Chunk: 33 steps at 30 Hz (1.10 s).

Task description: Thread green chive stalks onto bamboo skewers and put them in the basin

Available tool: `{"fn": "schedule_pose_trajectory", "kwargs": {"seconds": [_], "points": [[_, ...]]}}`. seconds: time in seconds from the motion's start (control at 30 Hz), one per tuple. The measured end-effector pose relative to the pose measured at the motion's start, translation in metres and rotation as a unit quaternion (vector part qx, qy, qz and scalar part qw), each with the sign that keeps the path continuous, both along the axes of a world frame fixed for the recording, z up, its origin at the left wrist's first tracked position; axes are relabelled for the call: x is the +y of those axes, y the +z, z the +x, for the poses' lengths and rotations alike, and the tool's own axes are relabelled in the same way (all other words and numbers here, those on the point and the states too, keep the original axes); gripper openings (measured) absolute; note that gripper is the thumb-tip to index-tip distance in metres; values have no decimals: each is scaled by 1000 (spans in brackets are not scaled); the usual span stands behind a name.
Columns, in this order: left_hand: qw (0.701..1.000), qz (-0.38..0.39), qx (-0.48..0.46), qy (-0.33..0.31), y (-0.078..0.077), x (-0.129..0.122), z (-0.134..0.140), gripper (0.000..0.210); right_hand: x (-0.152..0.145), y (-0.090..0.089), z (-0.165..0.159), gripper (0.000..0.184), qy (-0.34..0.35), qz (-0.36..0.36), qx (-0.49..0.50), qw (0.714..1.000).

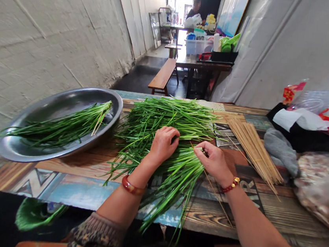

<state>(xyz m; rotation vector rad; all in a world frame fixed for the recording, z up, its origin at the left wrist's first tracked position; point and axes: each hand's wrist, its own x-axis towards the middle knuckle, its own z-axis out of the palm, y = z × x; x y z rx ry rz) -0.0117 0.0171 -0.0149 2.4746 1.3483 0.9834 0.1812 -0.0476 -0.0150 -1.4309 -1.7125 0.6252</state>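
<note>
My right hand [215, 163] is closed round the pale stem ends of a bunch of garlic chives [177, 180], whose green leaves fan toward me over the table's front edge. Thin bamboo skewers [220, 203] slant out below this hand, and a skewer tip seems to show above the stems. Just left of it, my left hand [164, 143] has its fingers curled in; whatever they may hold is hidden. A larger pile of loose chives [165, 115] lies behind both hands. To the right rests a stack of bamboo skewers [253, 151].
At left stands a wide metal basin [10, 149] with skewered chives [72, 127] inside. A bag of pale pieces [320, 185], a grey bag [280, 150] and plastic packaging [324, 102] crowd the right. Beyond are a bench [164, 76], a loaded table and a person [195, 8].
</note>
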Motion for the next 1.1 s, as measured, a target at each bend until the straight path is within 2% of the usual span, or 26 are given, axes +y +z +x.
{"fn": "schedule_pose_trajectory", "kwargs": {"seconds": [0.17, 0.33, 0.53, 0.77, 0.97, 1.1], "points": [[998, -55, 13, -1, -2, -1, 3, 12, 0, 2, -1, 16, -3, 3, -2, 1000], [993, -77, -78, -47, 1, -1, 2, 28, 0, 4, -2, 14, -5, 2, 6, 1000], [990, -68, -121, -36, 7, -2, 3, 25, 1, 3, -2, 14, -3, 5, 7, 1000], [994, -19, -96, -49, 7, -5, 7, 5, 0, 5, -3, 14, -3, 17, 8, 1000], [986, -39, -154, -57, 3, -7, 8, 11, 0, 4, -4, 15, -6, 29, 1, 1000], [981, -37, -172, -83, 7, -8, 6, 34, 0, 3, -4, 15, -6, 29, -2, 1000]]}}
